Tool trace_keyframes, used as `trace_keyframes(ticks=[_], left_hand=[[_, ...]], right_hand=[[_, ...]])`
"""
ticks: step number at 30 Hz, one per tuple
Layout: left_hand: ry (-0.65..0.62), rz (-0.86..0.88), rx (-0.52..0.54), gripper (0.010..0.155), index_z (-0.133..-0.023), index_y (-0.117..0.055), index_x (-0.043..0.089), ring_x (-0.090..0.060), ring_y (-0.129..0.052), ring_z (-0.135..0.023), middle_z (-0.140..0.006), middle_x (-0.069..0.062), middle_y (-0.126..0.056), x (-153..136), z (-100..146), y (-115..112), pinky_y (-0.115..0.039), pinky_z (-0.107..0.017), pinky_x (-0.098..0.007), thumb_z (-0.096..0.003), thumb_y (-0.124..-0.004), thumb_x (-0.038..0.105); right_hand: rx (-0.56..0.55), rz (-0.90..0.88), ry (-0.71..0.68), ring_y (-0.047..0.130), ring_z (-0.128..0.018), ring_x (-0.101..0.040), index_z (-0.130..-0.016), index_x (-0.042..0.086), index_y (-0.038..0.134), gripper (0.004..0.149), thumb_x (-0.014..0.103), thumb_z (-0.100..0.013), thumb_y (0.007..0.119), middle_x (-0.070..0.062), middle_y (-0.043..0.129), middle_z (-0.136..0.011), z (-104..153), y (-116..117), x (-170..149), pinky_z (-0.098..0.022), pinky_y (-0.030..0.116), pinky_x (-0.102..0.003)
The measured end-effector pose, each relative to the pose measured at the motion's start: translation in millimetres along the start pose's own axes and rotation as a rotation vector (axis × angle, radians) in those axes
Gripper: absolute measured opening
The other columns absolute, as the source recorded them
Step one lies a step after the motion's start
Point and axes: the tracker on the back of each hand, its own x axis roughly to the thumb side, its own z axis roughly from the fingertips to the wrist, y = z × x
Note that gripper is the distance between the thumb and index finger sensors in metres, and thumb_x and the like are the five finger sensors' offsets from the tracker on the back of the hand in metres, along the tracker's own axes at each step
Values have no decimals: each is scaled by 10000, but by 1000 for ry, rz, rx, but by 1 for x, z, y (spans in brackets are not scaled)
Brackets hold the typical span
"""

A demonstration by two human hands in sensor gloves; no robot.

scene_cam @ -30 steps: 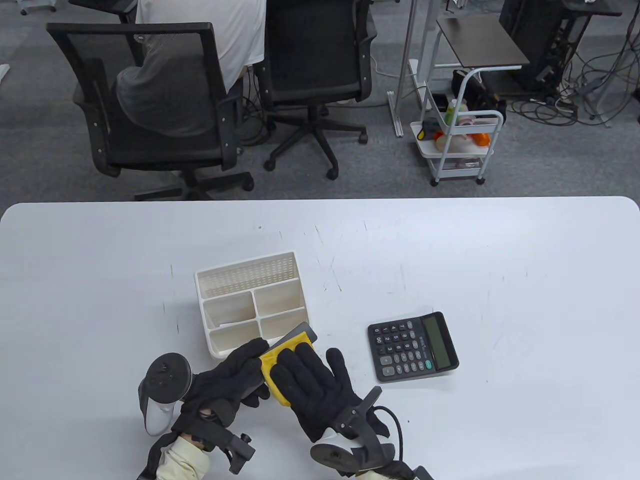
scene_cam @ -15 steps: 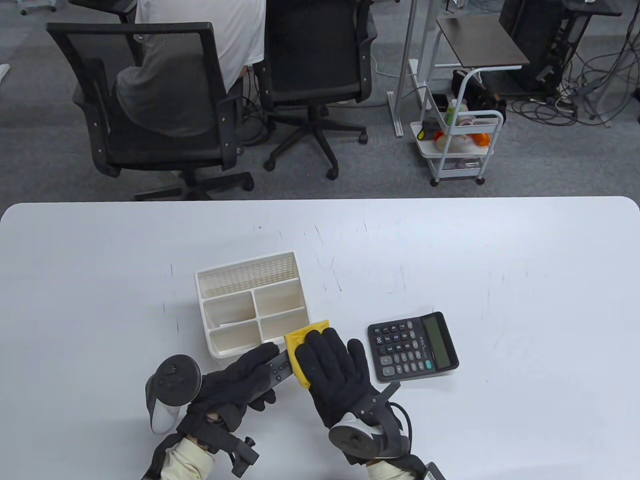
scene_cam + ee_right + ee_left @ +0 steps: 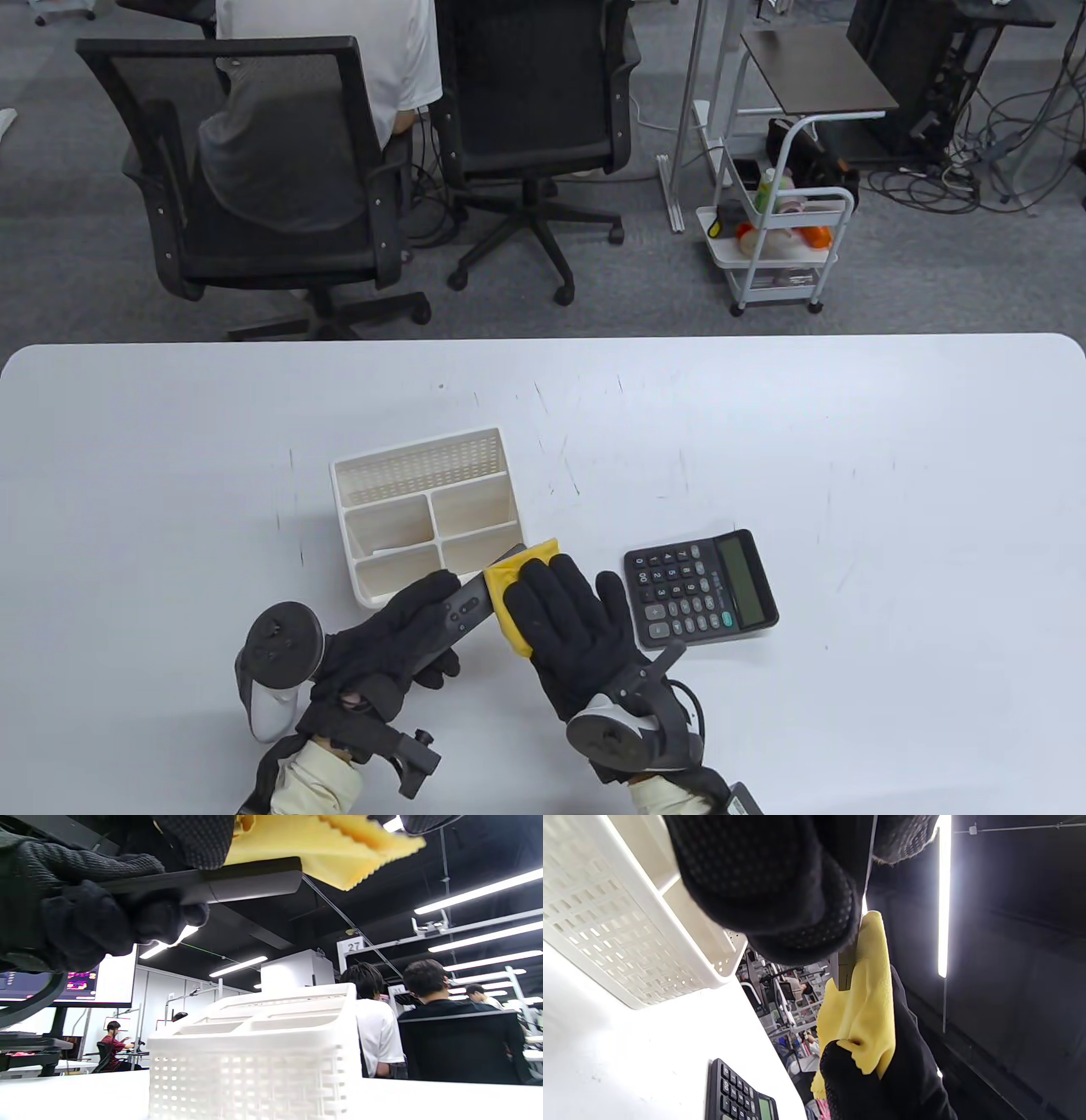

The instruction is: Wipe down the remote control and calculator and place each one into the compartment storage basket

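The left hand in its black glove has its fingers curled round the near end of the long dark grey remote control and holds it up off the white table. The right hand presses a soft yellow cloth flat on the remote's far end. The white plastic basket with compartments stands at 12 o'clock from the hands. The flat black calculator lies on the table at 3 o'clock, just beside the right hand.
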Motion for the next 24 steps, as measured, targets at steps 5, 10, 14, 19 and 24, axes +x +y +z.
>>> trace_keyframes(ticks=[5,10,14,19,24], left_hand=[[21,20,-14,495,-1016,-705,161,-97,-1089,-414,-814,-98,-964,-3,0,0,-971,-273,-225,-577,-671,386],[19,26,-35,493,-1007,-711,146,-99,-1089,-399,-791,-96,-975,-2,-1,1,-968,-261,-228,-577,-669,383],[19,26,-61,488,-990,-734,134,-99,-1094,-375,-763,-100,-991,-1,-1,1,-969,-243,-229,-572,-678,380],[20,32,-169,493,-975,-750,112,-102,-1100,-344,-723,-103,-1012,-3,-4,-8,-971,-217,-229,-566,-685,379],[34,64,-239,518,-985,-733,94,-118,-1107,-362,-730,-97,-1013,-7,-5,-10,-977,-228,-238,-573,-667,402]], right_hand=[[18,36,-140,476,-1048,-420,-1087,157,554,544,237,-569,696,-150,525,-1165,-2,5,19,-630,453,-739],[0,43,-126,474,-1049,-416,-1093,159,544,548,241,-572,694,-149,533,-1165,-3,4,19,-635,448,-736],[-24,38,-23,483,-1041,-433,-1096,140,540,555,241,-572,693,-171,541,-1159,-3,0,5,-629,453,-737],[-5,35,-26,511,-1032,-439,-1098,113,509,588,227,-560,715,-170,569,-1141,-1,1,0,-628,468,-737],[-28,88,-57,663,-955,-446,-1065,90,591,557,204,-541,740,-170,692,-1068,-3,0,3,-619,534,-711]])
